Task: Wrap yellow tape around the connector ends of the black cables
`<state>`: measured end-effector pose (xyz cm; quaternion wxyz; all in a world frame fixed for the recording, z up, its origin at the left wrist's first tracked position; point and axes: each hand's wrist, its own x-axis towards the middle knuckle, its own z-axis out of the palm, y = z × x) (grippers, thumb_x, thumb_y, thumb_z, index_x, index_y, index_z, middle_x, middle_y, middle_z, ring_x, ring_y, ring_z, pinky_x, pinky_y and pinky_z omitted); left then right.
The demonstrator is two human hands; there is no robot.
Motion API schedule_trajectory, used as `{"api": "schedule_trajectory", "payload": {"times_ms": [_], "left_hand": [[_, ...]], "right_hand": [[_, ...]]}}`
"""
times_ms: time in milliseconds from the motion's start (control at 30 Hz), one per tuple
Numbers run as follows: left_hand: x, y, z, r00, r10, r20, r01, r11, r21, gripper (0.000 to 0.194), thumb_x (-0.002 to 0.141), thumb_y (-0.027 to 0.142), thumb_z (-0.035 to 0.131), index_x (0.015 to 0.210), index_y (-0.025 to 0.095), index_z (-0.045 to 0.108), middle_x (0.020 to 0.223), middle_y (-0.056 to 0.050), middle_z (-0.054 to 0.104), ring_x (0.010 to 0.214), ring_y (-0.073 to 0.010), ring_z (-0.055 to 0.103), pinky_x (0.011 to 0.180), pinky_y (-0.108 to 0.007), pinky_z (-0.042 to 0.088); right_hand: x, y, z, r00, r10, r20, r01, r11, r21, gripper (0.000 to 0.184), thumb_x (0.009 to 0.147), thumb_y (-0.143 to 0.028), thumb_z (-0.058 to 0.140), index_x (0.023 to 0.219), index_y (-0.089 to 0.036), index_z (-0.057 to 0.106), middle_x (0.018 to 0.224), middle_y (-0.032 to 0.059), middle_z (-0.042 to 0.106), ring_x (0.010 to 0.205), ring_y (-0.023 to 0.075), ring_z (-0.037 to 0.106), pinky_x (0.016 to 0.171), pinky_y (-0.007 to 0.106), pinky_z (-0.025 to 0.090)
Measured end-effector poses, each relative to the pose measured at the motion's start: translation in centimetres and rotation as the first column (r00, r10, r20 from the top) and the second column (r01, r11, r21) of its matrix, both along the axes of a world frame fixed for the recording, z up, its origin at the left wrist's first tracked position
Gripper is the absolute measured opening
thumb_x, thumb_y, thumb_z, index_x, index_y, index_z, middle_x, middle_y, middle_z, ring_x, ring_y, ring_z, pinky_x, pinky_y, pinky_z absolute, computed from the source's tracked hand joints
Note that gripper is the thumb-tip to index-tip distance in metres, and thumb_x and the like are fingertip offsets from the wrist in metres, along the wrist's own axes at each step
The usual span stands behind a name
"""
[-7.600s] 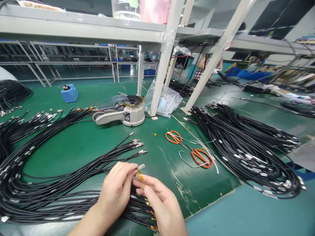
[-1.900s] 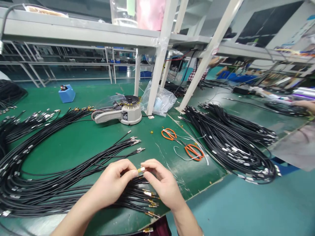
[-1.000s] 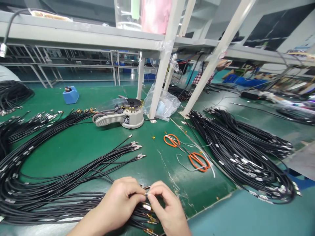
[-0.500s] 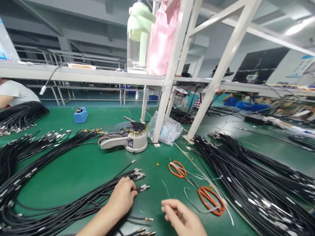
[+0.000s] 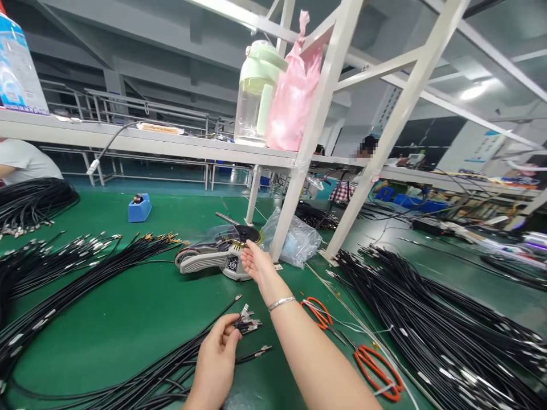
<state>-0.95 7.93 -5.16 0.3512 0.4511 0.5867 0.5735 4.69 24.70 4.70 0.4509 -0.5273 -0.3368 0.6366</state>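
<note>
My left hand is closed, thumb and forefinger pinching a black cable near its metal connector. Beneath and around it lies a bundle of black cables with silver connector ends. My right hand, with a silver bracelet on the wrist, reaches forward to the grey tape dispenser. Its fingertips meet at the rim of the dispenser's dark round top, fingers partly curled; whatever they pinch is too small to make out. Orange-handled scissors lie right of my right forearm, a second orange handle loop beyond them.
More black cables cover the right side, others the left. A blue tape holder stands at the back. A clear plastic bag lies by the white shelf posts. A bottle and pink bag stand on the shelf. A person sits far left.
My right hand has moved from the near table up and forward to the tape dispenser. My left hand has shifted slightly and now pinches a raised cable end. The view has tilted up a little.
</note>
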Motion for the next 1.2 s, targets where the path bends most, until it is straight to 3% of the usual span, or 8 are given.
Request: {"api": "schedule_trajectory", "payload": {"times_ms": [200, 333, 400, 500, 633, 733, 967, 1200], "left_hand": [[-0.1, 0.1, 1.0, 0.998, 0.045, 0.042, -0.048, 0.997, 0.059, 0.030, 0.075, 0.039, 0.061, 0.093, 0.017, 0.070, 0.085, -0.006, 0.073, 0.074, -0.0188, 0.066, 0.068, -0.030, 0.053], [-0.3, -0.3, 1.8, 0.998, 0.055, 0.006, -0.055, 0.996, 0.075, 0.025, 0.076, 0.037, 0.062, 0.090, 0.020, 0.072, 0.087, -0.005, 0.072, 0.081, -0.0195, 0.066, 0.073, -0.030, 0.053], [-0.2, -0.7, 2.2, 0.999, 0.038, -0.032, -0.035, 0.996, 0.087, 0.021, 0.077, 0.034, 0.061, 0.089, 0.021, 0.072, 0.085, -0.004, 0.071, 0.082, -0.0190, 0.065, 0.076, -0.031, 0.052], [0.1, -1.3, 2.7, 0.989, 0.015, -0.148, 0.006, 0.990, 0.143, 0.018, 0.081, 0.030, 0.058, 0.086, 0.020, 0.072, 0.082, -0.003, 0.068, 0.079, -0.0180, 0.065, 0.073, -0.030, 0.052], [1.0, -2.6, 2.9, 0.932, -0.001, -0.362, 0.099, 0.963, 0.250, 0.016, 0.085, 0.021, 0.054, 0.093, 0.020, 0.068, 0.087, -0.004, 0.068, 0.082, -0.0167, 0.064, 0.076, -0.030, 0.051], [1.5, -4.0, 3.0, 0.849, -0.018, -0.527, 0.198, 0.937, 0.287, 0.018, 0.087, 0.018, 0.052, 0.098, 0.020, 0.066, 0.084, -0.003, 0.066, 0.078, -0.0152, 0.061, 0.072, -0.027, 0.050], [2.0, -6.9, 2.5, 0.695, 0.069, -0.716, 0.282, 0.889, 0.360, 0.030, 0.089, 0.008, 0.044, 0.112, 0.021, 0.059, 0.086, -0.004, 0.064, 0.079, -0.0156, 0.057, 0.070, -0.028, 0.049], [2.0, -7.4, 2.6, 0.724, 0.038, -0.689, 0.324, 0.863, 0.388, 0.021, 0.087, 0.004, 0.046, 0.094, 0.019, 0.058, 0.077, -0.001, 0.064, 0.071, -0.0134, 0.056, 0.066, -0.025, 0.047]], "right_hand": [[-1.1, 0.2, 0.4, 0.999, -0.039, 0.037, 0.038, 0.998, 0.045, 0.028, 0.091, -0.028, 0.056, 0.116, -0.015, 0.055, 0.114, 0.0080, 0.059, 0.094, 0.0205, 0.062, 0.078, 0.039, 0.053], [0.5, -1.6, 1.3, 0.997, -0.050, 0.059, 0.041, 0.987, 0.155, 0.021, 0.091, -0.027, 0.056, 0.106, -0.014, 0.059, 0.102, 0.0055, 0.063, 0.082, 0.0164, 0.063, 0.070, 0.033, 0.054], [2.8, -4.3, 1.0, 0.997, -0.042, 0.066, 0.026, 0.973, 0.229, 0.015, 0.088, -0.026, 0.060, 0.091, -0.012, 0.063, 0.088, 0.0028, 0.065, 0.072, 0.0129, 0.062, 0.063, 0.027, 0.052], [7.1, -10.5, -0.9, 0.996, -0.028, 0.079, 0.003, 0.955, 0.298, 0.017, 0.076, -0.028, 0.070, 0.071, -0.013, 0.066, 0.074, 0.0015, 0.067, 0.065, 0.0112, 0.060, 0.061, 0.022, 0.048], [10.6, -18.2, -4.6, 0.995, -0.008, 0.104, -0.021, 0.963, 0.270, 0.025, 0.069, -0.038, 0.074, 0.071, -0.013, 0.069, 0.070, 0.0038, 0.069, 0.066, 0.0153, 0.062, 0.064, 0.026, 0.048], [10.8, -21.3, -6.1, 0.996, 0.023, 0.092, -0.046, 0.966, 0.255, 0.028, 0.072, -0.042, 0.070, 0.077, -0.015, 0.069, 0.079, 0.0062, 0.070, 0.075, 0.0186, 0.065, 0.068, 0.029, 0.051], [9.7, -23.6, -6.3, 0.999, 0.047, 0.015, -0.049, 0.960, 0.277, 0.024, 0.077, -0.040, 0.067, 0.075, -0.016, 0.067, 0.091, 0.0083, 0.070, 0.082, 0.0205, 0.066, 0.071, 0.030, 0.055], [9.2, -24.1, -6.2, 0.999, 0.007, 0.043, -0.018, 0.965, 0.263, 0.024, 0.075, -0.039, 0.068, 0.071, -0.015, 0.067, 0.087, 0.0085, 0.071, 0.078, 0.0198, 0.064, 0.070, 0.030, 0.053]]}}
